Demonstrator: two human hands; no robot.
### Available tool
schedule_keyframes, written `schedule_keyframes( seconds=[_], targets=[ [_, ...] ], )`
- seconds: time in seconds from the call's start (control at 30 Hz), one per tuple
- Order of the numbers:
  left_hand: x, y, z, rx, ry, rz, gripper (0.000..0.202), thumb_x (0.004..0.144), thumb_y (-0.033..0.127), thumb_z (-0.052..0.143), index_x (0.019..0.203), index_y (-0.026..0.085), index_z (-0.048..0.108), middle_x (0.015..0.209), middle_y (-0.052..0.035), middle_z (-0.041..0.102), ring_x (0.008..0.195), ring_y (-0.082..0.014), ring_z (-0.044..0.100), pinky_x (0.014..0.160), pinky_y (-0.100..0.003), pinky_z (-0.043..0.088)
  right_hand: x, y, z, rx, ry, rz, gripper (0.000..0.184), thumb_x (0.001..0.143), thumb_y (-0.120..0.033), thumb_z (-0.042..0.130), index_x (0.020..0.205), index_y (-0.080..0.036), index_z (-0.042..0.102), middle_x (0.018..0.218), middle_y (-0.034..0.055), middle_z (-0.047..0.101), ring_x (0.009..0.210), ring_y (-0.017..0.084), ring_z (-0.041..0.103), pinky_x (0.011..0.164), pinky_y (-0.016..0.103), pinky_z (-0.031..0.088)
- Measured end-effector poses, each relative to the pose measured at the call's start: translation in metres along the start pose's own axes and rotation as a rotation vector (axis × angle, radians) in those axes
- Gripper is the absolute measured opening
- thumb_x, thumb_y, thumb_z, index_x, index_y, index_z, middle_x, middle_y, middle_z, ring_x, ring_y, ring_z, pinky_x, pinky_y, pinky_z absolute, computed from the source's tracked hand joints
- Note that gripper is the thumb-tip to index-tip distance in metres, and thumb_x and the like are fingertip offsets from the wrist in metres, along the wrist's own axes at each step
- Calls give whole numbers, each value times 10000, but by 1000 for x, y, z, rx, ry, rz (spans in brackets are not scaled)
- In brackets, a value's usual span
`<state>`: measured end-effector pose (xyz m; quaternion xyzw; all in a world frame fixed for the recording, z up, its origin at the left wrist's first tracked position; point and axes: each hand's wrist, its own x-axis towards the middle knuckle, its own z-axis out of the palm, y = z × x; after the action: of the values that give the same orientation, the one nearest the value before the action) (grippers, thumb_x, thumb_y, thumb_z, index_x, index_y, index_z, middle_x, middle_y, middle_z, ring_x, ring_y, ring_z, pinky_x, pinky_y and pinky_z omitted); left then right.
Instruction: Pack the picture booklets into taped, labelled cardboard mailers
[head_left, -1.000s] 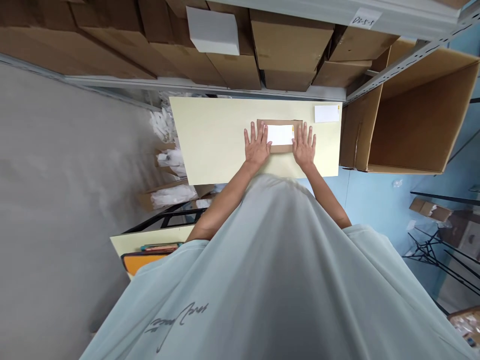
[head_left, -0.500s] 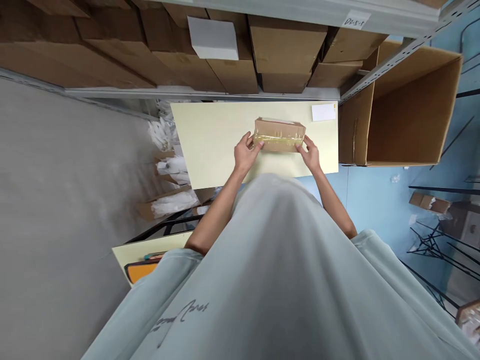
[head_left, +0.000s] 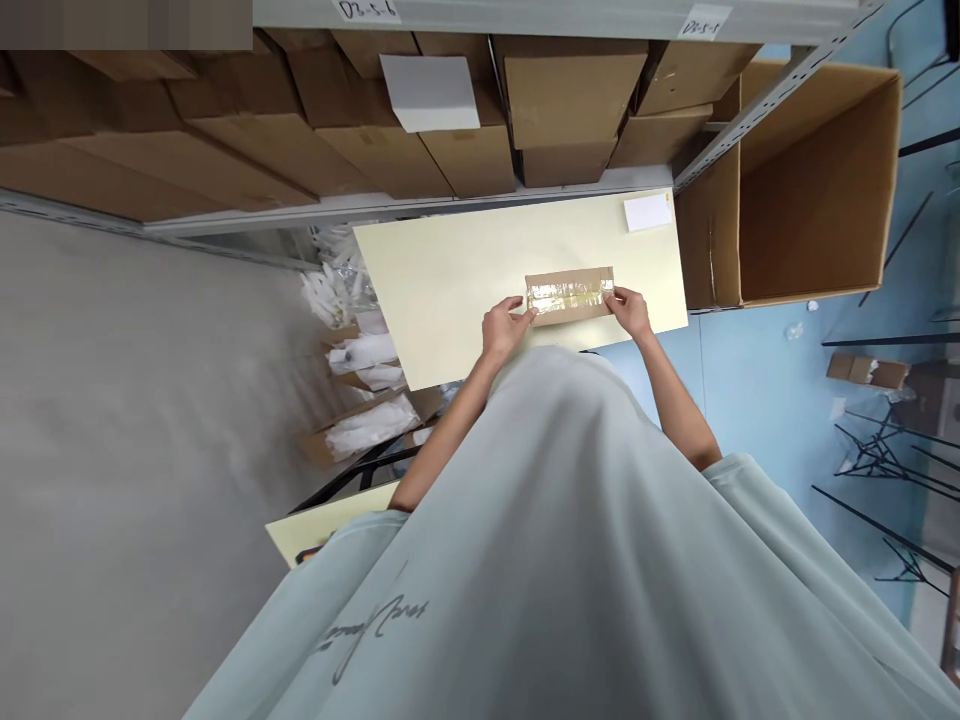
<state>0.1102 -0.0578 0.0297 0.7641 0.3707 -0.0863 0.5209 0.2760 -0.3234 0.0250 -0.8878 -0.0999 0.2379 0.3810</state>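
A small brown cardboard box (head_left: 570,295) lies on the pale yellow table (head_left: 450,280), its side with a strip of clear tape facing up. My left hand (head_left: 506,328) grips the box's left end with curled fingers. My right hand (head_left: 630,310) holds the right end the same way. The box rests near the table's front edge, right in front of my body.
A white label card (head_left: 648,212) lies at the table's far right corner. Shelves of brown cartons (head_left: 570,100) stand behind the table. A large open carton (head_left: 810,180) lies on its side to the right. White bagged items (head_left: 360,350) sit on the floor at the left.
The box was lying flat with a white label up and both hands pressed on it. It has been turned over to the taped side and pulled closer to me.
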Motion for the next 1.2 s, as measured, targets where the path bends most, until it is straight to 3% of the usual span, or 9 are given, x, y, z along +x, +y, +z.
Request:
schedule_keyframes(
  seconds=[0.1,0.17,0.33,0.57,0.7,0.83,1.0,1.1,1.2],
  targets=[
    [4,-1,-5,-23,-27,24,440,1051,349,815,1460,185,820,1476,-150,858,1273,-330,871,1208,-439,630,-3,0,10,38,93,43,656,979,-801,592,1210,-216,781,1250,176,871,1123,306,791,1031,456,666],
    [6,0,-6,-54,-70,45,431,1049,323,791,1457,188,818,1555,-146,820,1276,-318,870,1198,-419,634,-7,-2,17,21,112,61,649,1013,-751,581,1309,-208,776,1289,170,878,1123,298,793,1064,470,670],
    [3,4,-6,-51,-113,46,348,1012,187,761,1338,211,879,1454,-105,873,1223,-321,889,1173,-422,655,-21,-5,23,-63,118,151,469,1031,-601,656,1233,-195,774,1232,168,882,1139,317,817,1128,511,665],
    [-10,13,3,-185,-107,69,427,980,160,775,1387,205,898,1409,-84,890,1273,-293,879,1186,-409,681,-84,-12,-4,60,259,129,408,962,-508,817,1247,-229,732,1318,171,868,1196,345,852,1126,584,715],
    [-11,29,21,-213,-127,67,412,981,159,766,1362,220,911,1387,-45,899,1260,-274,880,1210,-432,691,-118,-19,-23,10,385,13,418,1024,-512,756,1354,-259,708,1468,175,811,1260,347,829,1132,612,729],
    [-14,50,41,-191,-115,79,350,971,151,796,1286,214,934,1381,-58,899,1237,-289,888,1221,-467,693,-126,-15,-45,-18,426,-27,395,1099,-540,665,1395,-282,707,1556,185,769,1400,363,779,1117,604,742],
    [-20,105,81,-119,-53,227,351,966,227,849,1303,258,939,1298,-40,920,1150,-302,903,1193,-493,718,-104,14,-105,16,496,-49,438,1146,-581,594,1468,-299,691,1567,192,765,1413,376,772,1098,598,745],
    [-23,167,127,-44,-32,400,368,1021,355,827,1376,331,921,1339,-19,909,1144,-301,893,1187,-502,723,-82,50,-169,22,562,-22,451,1163,-592,560,1499,-316,680,1576,188,754,1441,376,756,1131,595,732],
    [-25,245,193,64,-40,533,405,1099,494,761,1480,410,870,1463,2,868,1209,-311,862,1208,-529,715,-57,104,-243,58,628,15,471,1162,-618,555,1504,-315,669,1538,195,754,1415,372,766,1150,593,722]
  ],
)
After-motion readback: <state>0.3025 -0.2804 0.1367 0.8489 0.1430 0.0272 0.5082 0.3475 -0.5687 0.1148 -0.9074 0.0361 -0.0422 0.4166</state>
